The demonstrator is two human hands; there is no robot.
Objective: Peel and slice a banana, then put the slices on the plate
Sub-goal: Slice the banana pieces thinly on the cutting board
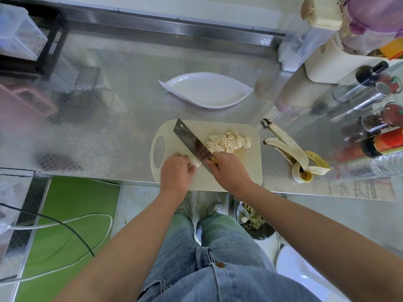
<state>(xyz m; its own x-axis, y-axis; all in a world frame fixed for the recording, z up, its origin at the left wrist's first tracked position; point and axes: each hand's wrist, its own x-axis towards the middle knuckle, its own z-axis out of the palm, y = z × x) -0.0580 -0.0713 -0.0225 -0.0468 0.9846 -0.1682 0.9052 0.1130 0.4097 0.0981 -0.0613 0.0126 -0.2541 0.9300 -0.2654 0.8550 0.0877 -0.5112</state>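
Banana stub (195,163), the last short piece, is being pinned to the cutting board (246,166) by the curled fingers of the left hand (175,173), near the board's front edge. The knife (192,141) is being gripped by its handle in the right hand (229,171), fingers wrapped round it, and the blade is apparently being set against the stub's cut face; the contact is partly hidden. Peeling is done: the peel (298,153) is lying on the counter (130,105) right of the board. Slicing is being brought near its end, a heap of slices (229,141) lying behind the blade. Nothing is lying on the plate (205,92) beyond the board, so the transfer is being left for last.
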